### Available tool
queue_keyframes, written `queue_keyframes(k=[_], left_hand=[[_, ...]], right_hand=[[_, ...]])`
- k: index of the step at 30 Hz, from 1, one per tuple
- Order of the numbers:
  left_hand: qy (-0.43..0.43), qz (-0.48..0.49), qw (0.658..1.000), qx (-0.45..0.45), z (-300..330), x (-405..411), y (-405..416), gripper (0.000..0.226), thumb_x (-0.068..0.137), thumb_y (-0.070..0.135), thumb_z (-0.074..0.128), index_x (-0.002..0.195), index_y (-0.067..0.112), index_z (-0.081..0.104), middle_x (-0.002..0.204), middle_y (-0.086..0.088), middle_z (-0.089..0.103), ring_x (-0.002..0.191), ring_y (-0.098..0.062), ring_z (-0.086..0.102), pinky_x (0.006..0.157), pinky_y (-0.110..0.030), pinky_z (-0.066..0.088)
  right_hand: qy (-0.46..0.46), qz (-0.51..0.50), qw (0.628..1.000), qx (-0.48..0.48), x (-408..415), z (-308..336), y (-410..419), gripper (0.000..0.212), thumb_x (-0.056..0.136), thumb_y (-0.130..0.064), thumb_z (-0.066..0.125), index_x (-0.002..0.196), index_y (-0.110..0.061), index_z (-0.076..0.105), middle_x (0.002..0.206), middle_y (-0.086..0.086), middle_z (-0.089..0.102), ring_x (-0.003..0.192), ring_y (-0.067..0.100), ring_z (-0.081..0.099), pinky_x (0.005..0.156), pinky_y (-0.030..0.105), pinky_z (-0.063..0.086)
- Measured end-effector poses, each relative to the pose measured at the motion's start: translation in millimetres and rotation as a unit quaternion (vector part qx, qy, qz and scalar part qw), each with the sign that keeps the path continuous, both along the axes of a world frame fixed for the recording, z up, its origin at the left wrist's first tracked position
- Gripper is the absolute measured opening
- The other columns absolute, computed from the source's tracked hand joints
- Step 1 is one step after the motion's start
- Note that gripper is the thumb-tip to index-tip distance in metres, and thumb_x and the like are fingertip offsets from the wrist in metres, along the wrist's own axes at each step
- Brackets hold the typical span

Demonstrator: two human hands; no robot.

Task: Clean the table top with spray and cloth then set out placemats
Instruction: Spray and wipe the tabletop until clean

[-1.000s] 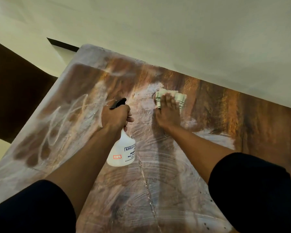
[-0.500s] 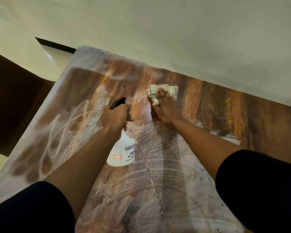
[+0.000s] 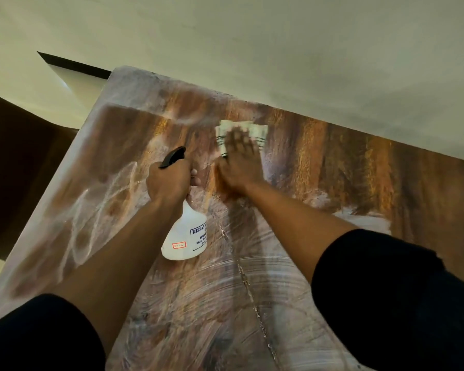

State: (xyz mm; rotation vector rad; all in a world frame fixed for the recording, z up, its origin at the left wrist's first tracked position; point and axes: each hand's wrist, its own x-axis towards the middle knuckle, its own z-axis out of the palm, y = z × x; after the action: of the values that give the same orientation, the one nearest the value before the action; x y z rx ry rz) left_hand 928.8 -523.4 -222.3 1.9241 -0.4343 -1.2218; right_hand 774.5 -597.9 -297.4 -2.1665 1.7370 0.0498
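Table top wiped at its far edge, spray bottle held ready

The table top is seen streaked with pale smears over its near and left parts, while the far right shows bare brown grain; against the frames a second ago, the wiping has been carried leftward and toward the wall-side edge, so cleaning is judged under way with the left area still to be done, and no placemats are in view. The spray bottle, white with a black trigger, is gripped at its neck by the left hand and hangs above the surface; its fill cannot be told. The folded cloth is pressed flat near the far edge under the blurred, spread fingers of the right hand
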Motion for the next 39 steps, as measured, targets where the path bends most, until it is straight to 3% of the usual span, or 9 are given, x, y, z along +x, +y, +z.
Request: queue_keyframes(k=[4, 8, 12, 14, 20, 24, 28, 34, 39], left_hand=[[-0.003, 0.014, 1.0, 0.01, 0.8, 6.4, -4.1, 0.019, 0.083, 0.017, 0.066, 0.08, 0.003, 0.078, 0.069, -0.013, 0.076, 0.039, -0.017, 0.056, 0.048, -0.03, 0.046], [0.02, 0.01, 1.0, 0.015, 4.3, 8.9, -9.7, 0.016, 0.085, 0.018, 0.067, 0.077, 0.008, 0.076, 0.071, -0.015, 0.075, 0.04, -0.018, 0.054, 0.048, -0.028, 0.043], [0.038, -0.046, 0.998, 0.015, 2.5, 7.0, -16.1, 0.019, 0.086, 0.015, 0.061, 0.095, 0.018, 0.078, 0.075, -0.014, 0.074, 0.044, -0.019, 0.053, 0.049, -0.028, 0.041], [0.033, -0.07, 0.997, 0.006, 4.6, 5.7, -19.8, 0.022, 0.086, 0.013, 0.06, 0.083, 0.031, 0.071, 0.073, -0.012, 0.073, 0.048, -0.02, 0.056, 0.05, -0.027, 0.04], [0.02, -0.089, 0.996, -0.01, 14.0, 9.5, -51.7, 0.025, 0.087, 0.013, 0.062, 0.077, 0.035, 0.066, 0.065, -0.005, 0.068, 0.057, -0.021, 0.064, 0.048, -0.028, 0.038], [-0.003, -0.132, 0.991, -0.015, 16.1, 15.8, -75.9, 0.023, 0.085, 0.017, 0.064, 0.077, 0.038, 0.068, 0.058, 0.002, 0.058, 0.051, -0.017, 0.051, 0.048, -0.028, 0.037], [0.021, -0.152, 0.988, -0.032, 16.5, 20.6, -93.7, 0.036, 0.097, 0.013, 0.057, 0.11, 0.046, 0.062, 0.069, -0.004, 0.069, 0.045, -0.012, 0.058, 0.042, -0.022, 0.035], [0.033, -0.135, 0.99, -0.038, 15.4, 12.9, -103.3, 0.021, 0.098, 0.021, 0.063, 0.083, 0.035, 0.065, 0.061, -0.001, 0.057, 0.042, -0.013, 0.049, 0.047, -0.025, 0.034], [0.047, -0.134, 0.989, -0.028, 12.7, 19.7, -101.7, 0.02, 0.099, 0.013, 0.057, 0.103, 0.03, 0.066, 0.069, -0.005, 0.069, 0.043, -0.011, 0.057, 0.045, -0.021, 0.035]], right_hand=[[-0.007, 0.157, 0.988, -0.003, 47.3, -2.9, 16.4, 0.077, 0.106, -0.049, 0.031, 0.166, -0.012, -0.002, 0.174, 0.01, -0.01, 0.16, 0.025, -0.012, 0.129, 0.046, -0.004], [-0.038, 0.187, 0.982, 0.01, 28.0, -1.1, -2.4, 0.072, 0.109, -0.053, 0.024, 0.167, -0.018, 0.0, 0.174, 0.003, -0.008, 0.16, 0.018, -0.011, 0.13, 0.042, -0.004], [-0.052, 0.063, 0.996, 0.021, -24.3, 6.6, -32.5, 0.068, 0.111, -0.054, 0.019, 0.166, -0.022, -0.005, 0.173, 0.002, -0.012, 0.16, 0.021, -0.012, 0.126, 0.04, -0.013], [-0.04, -0.012, 0.999, 0.01, -61.6, 5.8, -42.0, 0.07, 0.109, -0.058, 0.014, 0.165, -0.024, -0.01, 0.173, 0.002, -0.016, 0.159, 0.022, -0.014, 0.127, 0.042, -0.012], [-0.012, -0.18, 0.984, 0.002, -121.2, -0.4, -49.7, 0.07, 0.111, -0.05, 0.019, 0.166, -0.017, -0.009, 0.173, 0.005, -0.017, 0.16, 0.021, -0.015, 0.129, 0.043, -0.009], [-0.017, -0.229, 0.973, 0.001, -99.2, 0.4, -57.8, 0.069, 0.111, -0.046, 0.022, 0.166, -0.016, -0.008, 0.173, 0.004, -0.016, 0.159, 0.022, -0.017, 0.128, 0.042, -0.013], [-0.016, -0.243, 0.97, -0.007, -96.9, -1.2, -62.7, 0.069, 0.111, -0.047, 0.022, 0.166, -0.016, -0.006, 0.174, 0.003, -0.014, 0.16, 0.022, -0.016, 0.127, 0.042, -0.012], [-0.016, -0.225, 0.974, 0.002, -100.9, -1.4, -80.8, 0.069, 0.112, -0.047, 0.022, 0.166, -0.017, -0.007, 0.173, 0.003, -0.016, 0.159, 0.021, -0.017, 0.128, 0.041, -0.013], [-0.013, -0.201, 0.979, -0.001, -86.1, 1.4, -100.9, 0.069, 0.111, -0.048, 0.02, 0.166, -0.014, -0.006, 0.173, 0.006, -0.015, 0.159, 0.023, -0.017, 0.129, 0.043, -0.011]])
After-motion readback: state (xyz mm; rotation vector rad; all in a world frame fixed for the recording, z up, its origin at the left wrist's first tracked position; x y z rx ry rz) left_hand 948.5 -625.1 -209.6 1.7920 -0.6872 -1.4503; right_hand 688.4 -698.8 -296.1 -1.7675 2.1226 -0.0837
